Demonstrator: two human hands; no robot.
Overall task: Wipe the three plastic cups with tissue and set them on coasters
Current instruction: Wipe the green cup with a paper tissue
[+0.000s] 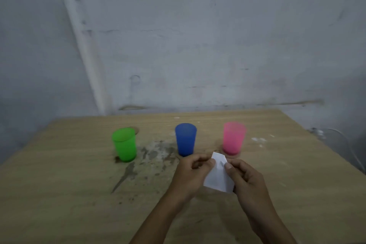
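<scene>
while both hands [221, 176] pinch tissue [217, 178], 3 cups [185, 139] upright

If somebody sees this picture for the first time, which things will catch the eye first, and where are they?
Three bright cups stand upright in a row across the wooden table: the green cup at left, the blue cup in the middle, the pink cup at right. In front of them, the left hand and right hand hold a white tissue together.

Head camera looks forward and down, close over the table [59, 184].
</scene>
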